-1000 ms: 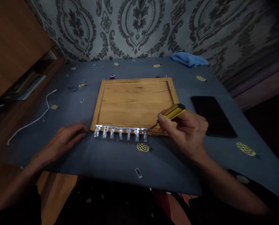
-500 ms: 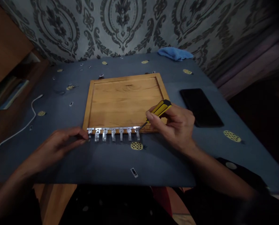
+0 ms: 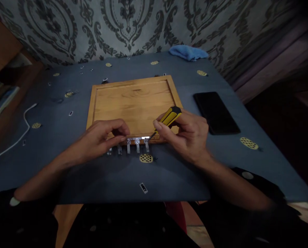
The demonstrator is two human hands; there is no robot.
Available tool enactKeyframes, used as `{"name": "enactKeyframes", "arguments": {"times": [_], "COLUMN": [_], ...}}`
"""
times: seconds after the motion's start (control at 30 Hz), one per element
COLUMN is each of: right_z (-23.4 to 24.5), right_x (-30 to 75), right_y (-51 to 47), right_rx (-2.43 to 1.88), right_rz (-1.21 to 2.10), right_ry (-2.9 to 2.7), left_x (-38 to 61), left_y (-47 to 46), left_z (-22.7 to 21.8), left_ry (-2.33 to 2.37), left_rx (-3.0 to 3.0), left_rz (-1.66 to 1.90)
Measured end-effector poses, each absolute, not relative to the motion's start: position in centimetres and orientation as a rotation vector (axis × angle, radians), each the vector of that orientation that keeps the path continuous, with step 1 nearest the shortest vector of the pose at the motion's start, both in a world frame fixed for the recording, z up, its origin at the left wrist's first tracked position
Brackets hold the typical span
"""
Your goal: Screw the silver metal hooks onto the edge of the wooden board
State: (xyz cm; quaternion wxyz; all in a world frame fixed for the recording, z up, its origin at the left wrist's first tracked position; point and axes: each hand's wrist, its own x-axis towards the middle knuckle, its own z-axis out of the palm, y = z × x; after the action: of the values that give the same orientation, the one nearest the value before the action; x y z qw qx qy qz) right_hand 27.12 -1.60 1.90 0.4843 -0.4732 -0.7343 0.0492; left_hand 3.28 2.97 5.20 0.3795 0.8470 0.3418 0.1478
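Note:
My right hand [image 3: 188, 134] is closed around a yellow and black screwdriver [image 3: 170, 116]. The screwdriver slants down to the left, its tip at the right end of a silver metal hook rail [image 3: 137, 140]. This rail, with several hooks, runs along the near edge of a framed wooden board [image 3: 133, 106]. Over the rail's left part is my left hand [image 3: 102, 136], fingers bent, with a small gap between thumb and index finger. It covers some of the hooks; whether its fingertips touch the rail is unclear.
A black phone or tablet [image 3: 216, 113] lies right of the board, and a blue cloth [image 3: 188, 52] at the back by the patterned wall. A white cable [image 3: 24, 127] runs along the left of the table [image 3: 177, 179]. Small bits [image 3: 87, 71] lie at the back left.
My left hand has moved right, from the rail's left end to over its left-middle part. The screwdriver tip stays at the rail's right end. The whole view has shifted slightly.

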Motion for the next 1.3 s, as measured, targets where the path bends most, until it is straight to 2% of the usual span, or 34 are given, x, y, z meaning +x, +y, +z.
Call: {"name": "enactKeyframes", "arguments": {"times": [0.5, 0.83, 1.3], "right_z": [1.7, 1.4, 1.2], "right_x": [27.5, 27.2, 27.1], "right_y": [-1.7, -1.3, -1.2], "right_rx": [-1.048, -0.962, -0.917], "right_rz": [0.2, 0.07, 0.152], "right_ry": [-1.801, -1.764, -1.725], "left_x": [8.0, 8.5, 8.7], "left_y": [4.0, 4.6, 5.0], "left_z": [2.1, 2.3, 2.7], "left_ry": [0.707, 0.676, 0.692], "left_rx": [2.006, 2.026, 2.05], "left_rz": [0.292, 0.214, 0.084]}}
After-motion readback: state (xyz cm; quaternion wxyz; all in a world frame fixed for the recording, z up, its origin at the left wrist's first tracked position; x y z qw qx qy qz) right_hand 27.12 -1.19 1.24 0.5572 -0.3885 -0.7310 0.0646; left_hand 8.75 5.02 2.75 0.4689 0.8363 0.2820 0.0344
